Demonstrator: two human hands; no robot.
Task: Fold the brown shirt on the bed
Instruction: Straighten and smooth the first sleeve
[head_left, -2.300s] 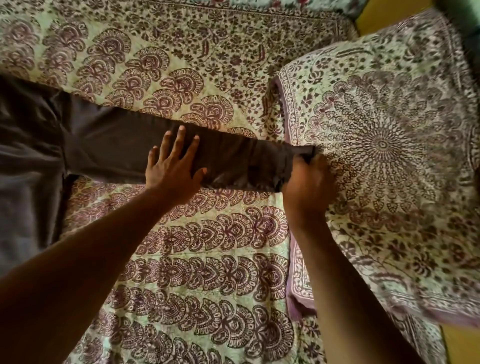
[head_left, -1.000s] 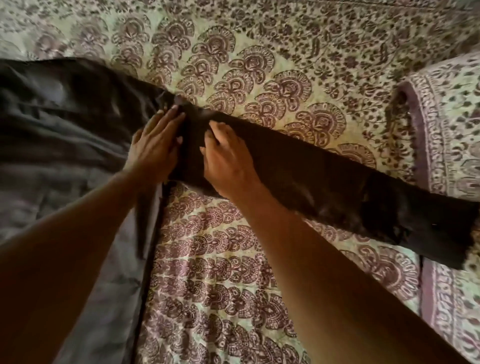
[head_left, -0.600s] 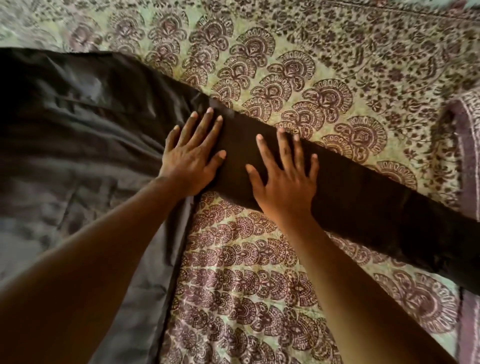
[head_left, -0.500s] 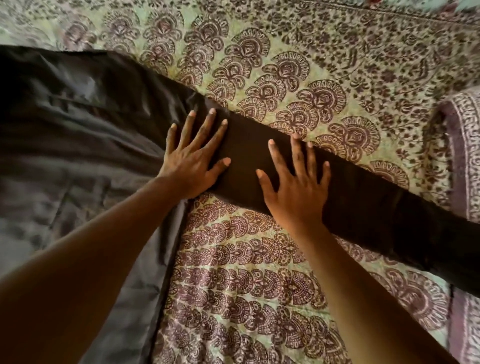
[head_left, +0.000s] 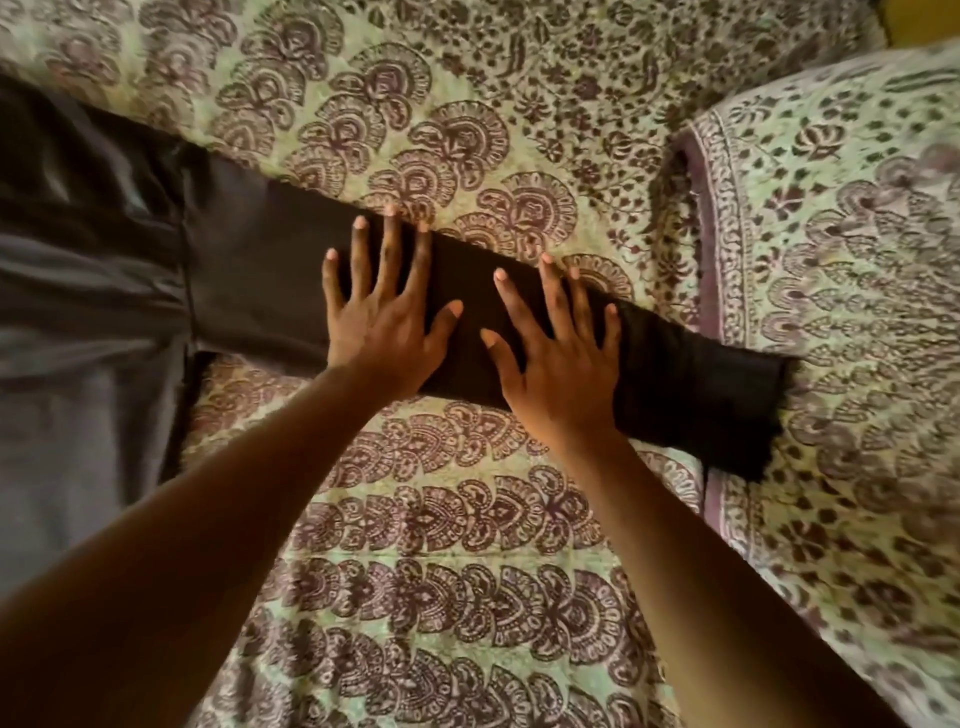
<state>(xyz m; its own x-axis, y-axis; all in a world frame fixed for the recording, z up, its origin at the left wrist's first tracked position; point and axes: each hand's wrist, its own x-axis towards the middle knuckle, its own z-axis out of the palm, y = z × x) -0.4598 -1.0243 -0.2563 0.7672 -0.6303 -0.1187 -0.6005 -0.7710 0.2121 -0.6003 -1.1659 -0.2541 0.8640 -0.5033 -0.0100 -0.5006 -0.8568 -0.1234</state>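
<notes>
- Brown cloth lies under both palms: the left hand (head_left: 382, 332) and the right hand (head_left: 558, 364) rest flat on the sleeve (head_left: 675, 384), fingers straight and spread, gripping nothing. Flat hands like these press and smooth fabric rather than lift it, so this looks like flattening before a fold.
- Side by side on the middle of the sleeve, the two hands hold a broad patch down together, which probably keeps the thin cloth from bunching.
- Stretched out straight, the sleeve runs from the body of the brown shirt (head_left: 88, 291) at the left edge of view to its cuff (head_left: 763, 410) on the right; laid out this way, it can be turned back over the body in one clean fold.
- That cuff end rests on the edge of a patterned pillow (head_left: 841, 270), so it sits a little raised.
- Beneath it all is the bed, covered by a printed bedspread (head_left: 467, 571); the shirt body lies flat on it, with some creases near the shoulder seam, and appears not yet folded.
</notes>
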